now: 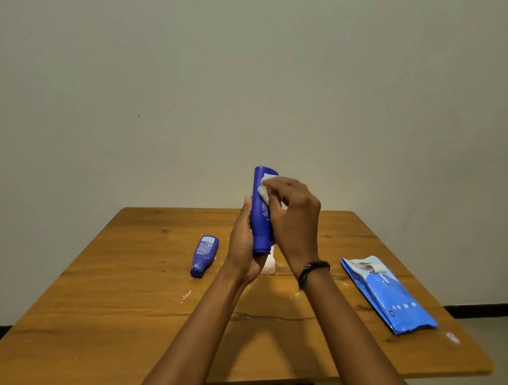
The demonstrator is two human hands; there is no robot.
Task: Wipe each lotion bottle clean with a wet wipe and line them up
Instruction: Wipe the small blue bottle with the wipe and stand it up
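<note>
The blue lotion bottle (260,221) was held up above the middle of the wooden table (126,304), nearly upright, its lower end gripped in the left hand (243,248). The right hand (294,219) pinched a white wet wipe (265,190) against the bottle's upper part. A second blue bottle (205,255) lay on its side to the left, and a blue wipe pack (388,294) lay well off to the right.
</note>
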